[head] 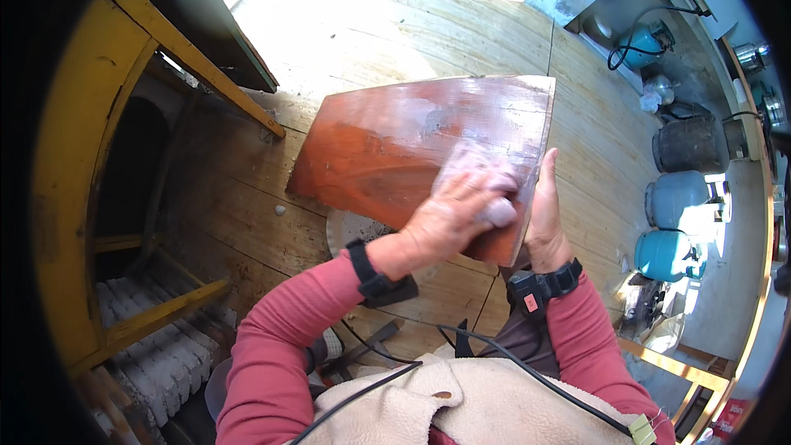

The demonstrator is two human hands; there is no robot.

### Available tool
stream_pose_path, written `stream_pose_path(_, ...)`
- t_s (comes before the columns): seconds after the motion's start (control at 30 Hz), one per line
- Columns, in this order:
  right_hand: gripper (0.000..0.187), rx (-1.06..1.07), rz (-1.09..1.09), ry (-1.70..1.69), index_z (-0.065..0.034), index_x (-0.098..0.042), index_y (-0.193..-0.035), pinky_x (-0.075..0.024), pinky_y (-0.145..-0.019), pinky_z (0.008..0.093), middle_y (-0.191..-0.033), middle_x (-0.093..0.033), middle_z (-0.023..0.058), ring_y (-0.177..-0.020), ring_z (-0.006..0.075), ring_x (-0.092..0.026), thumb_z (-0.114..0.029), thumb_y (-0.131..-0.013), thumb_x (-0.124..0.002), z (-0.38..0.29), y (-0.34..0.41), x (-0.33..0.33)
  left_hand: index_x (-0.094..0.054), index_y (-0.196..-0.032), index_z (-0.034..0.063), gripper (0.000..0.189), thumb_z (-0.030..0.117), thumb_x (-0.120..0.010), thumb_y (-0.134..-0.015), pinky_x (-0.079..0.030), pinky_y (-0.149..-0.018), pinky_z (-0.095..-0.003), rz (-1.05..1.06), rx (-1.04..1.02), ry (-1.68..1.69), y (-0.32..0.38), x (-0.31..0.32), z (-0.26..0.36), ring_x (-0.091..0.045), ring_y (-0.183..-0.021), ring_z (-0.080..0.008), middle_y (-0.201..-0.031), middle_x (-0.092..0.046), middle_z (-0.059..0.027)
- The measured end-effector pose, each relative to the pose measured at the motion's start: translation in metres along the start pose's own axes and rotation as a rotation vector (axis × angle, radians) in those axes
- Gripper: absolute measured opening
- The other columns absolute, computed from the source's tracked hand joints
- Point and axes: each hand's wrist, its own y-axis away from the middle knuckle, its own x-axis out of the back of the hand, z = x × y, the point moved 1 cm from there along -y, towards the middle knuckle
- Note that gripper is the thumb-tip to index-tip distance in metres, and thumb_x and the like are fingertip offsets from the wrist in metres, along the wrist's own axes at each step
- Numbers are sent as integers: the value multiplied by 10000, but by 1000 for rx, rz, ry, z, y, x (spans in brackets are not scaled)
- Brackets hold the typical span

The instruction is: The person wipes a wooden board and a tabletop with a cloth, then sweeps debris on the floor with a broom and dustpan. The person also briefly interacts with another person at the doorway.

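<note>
A reddish-brown wooden board [364, 148], glossy over its upper right part, is tilted up in front of me. My left hand [445, 216] presses a bunched pinkish-white cloth [476, 167] onto the board's face near its right side. Hand and cloth are slightly blurred. At the board's right edge, my right hand [547, 216] grips it, the thumb pointing up along the edge and the other fingers hidden behind the wood. Below the board shows part of a round, pale, speckled surface [352, 228], mostly covered.
A yellow wooden frame [68, 167] stands at my left. Several gas cylinders [676, 201] line the right side under a counter. On the wood-plank floor [593, 136], a hammer-like tool [371, 343] lies near my feet. Black cables [513, 358] cross my lap.
</note>
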Motion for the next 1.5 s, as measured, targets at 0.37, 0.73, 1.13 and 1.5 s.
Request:
stream_pose_path(0.37,392,160,80,94,-38,-420,-1278,-458,-914,388,-1182,-541,112,-1052,240,-554,-268,-961,-418,5,-13,38,-626,-1093,162,291,162,-591,-804,-403,-964,-336,116,1109,-55,85,62,-172,-516,-1104,-274,-1224,-537,-78)
stream_pose_path(0.73,305,148,132,127,-69,-448,-1246,-494,-851,368,-1114,-566,90,-991,225,-582,-188,-968,-412,1,-8,43,-562,-1187,102,402,207,-625,-804,-233,-1087,-387,259,693,-131,106,14,-101,-326,-1276,-329,-1306,-478,-86)
stream_pose_path(1.13,334,84,310,146,-56,-468,-1241,-464,-877,368,-1140,-583,85,-1003,211,-578,-242,-965,-433,-6,-12,37,-625,-1052,204,268,233,-616,-785,-418,-897,-330,373,1053,163,179,60,-355,-549,-1019,-239,-1099,-598,-93)
stream_pose_path(1.5,378,240,371,386,-33,-435,-1262,-460,-877,354,-1137,-577,94,-987,202,-573,-119,-900,-504,-22,-9,53,-644,-1023,175,219,196,-538,-832,-411,-903,-296,302,1179,-31,172,50,-366,-554,-965,-238,-1114,-592,-27)
